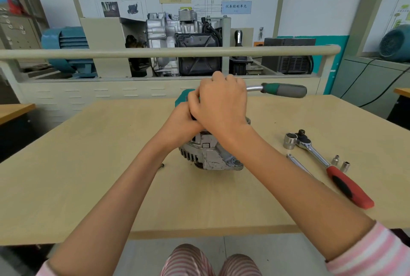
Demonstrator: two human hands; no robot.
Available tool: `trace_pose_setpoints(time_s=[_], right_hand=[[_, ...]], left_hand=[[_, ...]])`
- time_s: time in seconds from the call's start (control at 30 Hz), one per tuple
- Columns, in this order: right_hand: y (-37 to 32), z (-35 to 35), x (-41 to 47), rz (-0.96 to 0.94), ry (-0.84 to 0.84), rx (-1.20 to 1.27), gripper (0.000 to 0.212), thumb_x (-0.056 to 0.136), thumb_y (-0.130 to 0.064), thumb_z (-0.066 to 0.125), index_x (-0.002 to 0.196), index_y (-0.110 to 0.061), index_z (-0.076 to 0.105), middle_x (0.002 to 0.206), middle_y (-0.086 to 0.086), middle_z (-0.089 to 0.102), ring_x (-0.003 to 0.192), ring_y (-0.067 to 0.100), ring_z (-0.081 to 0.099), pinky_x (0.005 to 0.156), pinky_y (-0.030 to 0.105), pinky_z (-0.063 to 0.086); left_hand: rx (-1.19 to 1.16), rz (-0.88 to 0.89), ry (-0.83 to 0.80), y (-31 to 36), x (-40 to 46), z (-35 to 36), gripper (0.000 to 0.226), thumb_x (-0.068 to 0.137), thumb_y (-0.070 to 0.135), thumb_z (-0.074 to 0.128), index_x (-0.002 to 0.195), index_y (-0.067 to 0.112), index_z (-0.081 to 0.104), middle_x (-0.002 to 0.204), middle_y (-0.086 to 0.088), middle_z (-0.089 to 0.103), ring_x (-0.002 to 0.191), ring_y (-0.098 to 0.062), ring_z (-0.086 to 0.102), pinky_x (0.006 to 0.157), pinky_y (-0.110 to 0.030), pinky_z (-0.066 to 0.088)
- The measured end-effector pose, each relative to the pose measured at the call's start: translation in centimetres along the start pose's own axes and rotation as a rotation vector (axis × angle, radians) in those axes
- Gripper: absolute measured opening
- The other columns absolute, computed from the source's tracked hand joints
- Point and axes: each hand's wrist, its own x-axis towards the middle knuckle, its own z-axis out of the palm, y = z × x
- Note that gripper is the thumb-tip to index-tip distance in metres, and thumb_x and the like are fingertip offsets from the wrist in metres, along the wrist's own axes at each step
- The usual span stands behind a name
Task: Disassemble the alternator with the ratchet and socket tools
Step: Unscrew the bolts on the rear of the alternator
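Note:
A silver alternator (210, 156) stands on the wooden table (88, 176) at its middle. My right hand (221, 105) curls over the head of a ratchet whose green and grey handle (286, 90) sticks out to the right, above the alternator's top. Tucked just under and left of it, my left hand (182, 118) grips the alternator's upper part. The socket and the alternator's top are hidden by both hands. A teal object (184, 96) shows behind the hands.
To the right on the table lie a red-handled ratchet (337, 173), a large socket (290, 141), an extension bar (298, 163) and two small sockets (340, 163). A small dark screw (162, 165) lies left of the alternator. A railed partition and engine display stand behind.

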Motion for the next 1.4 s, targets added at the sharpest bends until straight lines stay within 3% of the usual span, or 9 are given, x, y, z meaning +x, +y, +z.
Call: trace_pose_setpoints(time_s=[0.33,0.4,0.47,0.57,0.73,0.83,0.93,1.17,1.4], right_hand=[[0.9,-0.8,0.5,-0.078,-0.024,0.639,0.031,0.08,-0.013,0.053,0.053,-0.01,0.041,0.058,0.003,0.041,0.061,0.022,0.042,0.062,0.029,0.026],[0.8,-0.6,0.5,-0.087,-0.016,0.583,0.028,0.081,-0.014,0.053,0.054,-0.01,0.046,0.061,0.006,0.044,0.063,0.022,0.043,0.063,0.028,0.025],[0.2,-0.2,0.2,-0.076,0.023,0.273,0.025,0.084,-0.023,0.049,0.065,-0.01,0.061,0.069,0.008,0.052,0.068,0.021,0.039,0.066,0.03,0.023],[-0.6,-0.1,0.0,-0.031,-0.014,0.018,0.03,0.086,-0.029,0.044,0.08,-0.009,0.066,0.081,0.007,0.057,0.073,0.022,0.035,0.071,0.034,0.023],[0.8,-0.6,0.7,-0.029,-0.059,0.392,0.032,0.086,-0.023,0.047,0.056,-0.013,0.044,0.057,-0.003,0.035,0.061,0.019,0.039,0.066,0.031,0.031],[1.3,-0.7,0.5,-0.046,-0.043,0.622,0.036,0.082,-0.015,0.053,0.05,-0.014,0.036,0.056,0.001,0.038,0.057,0.019,0.041,0.058,0.031,0.029],[1.7,-0.8,0.5,-0.067,-0.04,0.754,0.03,0.079,-0.012,0.051,0.052,-0.009,0.04,0.057,0.004,0.04,0.058,0.019,0.041,0.057,0.035,0.033],[0.2,-0.3,-0.1,-0.027,0.003,0.048,0.033,0.087,-0.03,0.043,0.083,-0.008,0.066,0.083,0.008,0.058,0.078,0.025,0.05,0.071,0.034,0.027],[1.0,-1.0,0.3,-0.063,-0.03,0.585,0.031,0.082,-0.014,0.053,0.053,-0.011,0.042,0.057,0.003,0.04,0.059,0.021,0.041,0.061,0.034,0.033]], left_hand=[[0.001,-0.008,-0.02,-0.1,-0.1,-0.4,0.012,0.08,-0.005,0.062,0.089,0.002,0.064,0.088,-0.022,0.067,0.078,-0.012,0.061,0.069,-0.034,0.049],[0.001,0.014,0.001,0.0,0.0,-0.2,0.023,0.079,-0.007,0.061,0.085,0.015,0.063,0.084,-0.016,0.068,0.076,-0.007,0.061,0.067,-0.031,0.05],[-0.013,0.031,0.023,0.1,0.1,-0.1,0.036,0.078,-0.008,0.06,0.085,0.027,0.058,0.083,-0.002,0.067,0.073,0.002,0.06,0.063,-0.022,0.051],[-0.009,0.028,0.03,0.1,0.1,0.1,0.034,0.08,-0.008,0.058,0.093,0.023,0.057,0.083,0.01,0.062,0.071,0.012,0.058,0.058,-0.008,0.045],[0.009,-0.008,-0.025,-0.2,-0.1,-0.1,0.016,0.08,0.001,0.065,0.087,0.015,0.065,0.08,-0.003,0.069,0.075,-0.002,0.063,0.065,-0.02,0.05],[0.003,-0.006,-0.034,-0.2,-0.1,-0.3,0.009,0.082,0.002,0.064,0.088,0.009,0.066,0.084,-0.009,0.071,0.081,-0.016,0.066,0.072,-0.032,0.052],[-0.013,0.012,-0.048,-0.1,-0.1,-0.3,0.017,0.081,0.0,0.065,0.083,0.018,0.065,0.074,0.006,0.07,0.075,-0.004,0.064,0.068,-0.021,0.051],[-0.027,0.015,0.016,0.2,-0.1,0.2,0.039,0.078,-0.008,0.061,0.084,0.03,0.057,0.067,0.017,0.067,0.067,0.008,0.06,0.057,-0.011,0.047],[-0.027,-0.016,-0.038,0.1,-0.2,-0.2,0.013,0.08,-0.001,0.064,0.087,0.01,0.065,0.079,-0.003,0.07,0.074,-0.004,0.062,0.064,-0.017,0.048]])
